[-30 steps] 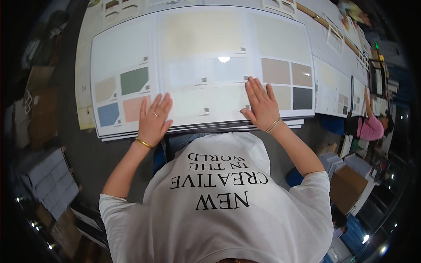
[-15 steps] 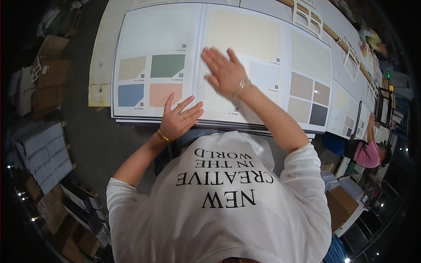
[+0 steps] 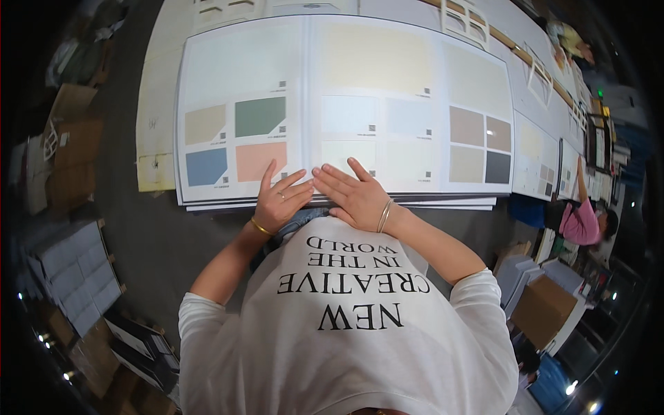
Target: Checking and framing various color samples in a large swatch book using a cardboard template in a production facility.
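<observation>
Small dark square labels (image 3: 281,85) printed beside the colour patches on the open sample sheet (image 3: 387,55), brown cardboard boxes (image 3: 69,149) stacked off the table's left edge, another brown box (image 3: 546,308) on the floor past its near right corner.

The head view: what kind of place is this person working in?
Probably a print or sample-book workshop. Both hands, left hand and right hand, lie flat on a large colour swatch sheet; more sheets line the long table, with cardboard boxes beside it.
</observation>
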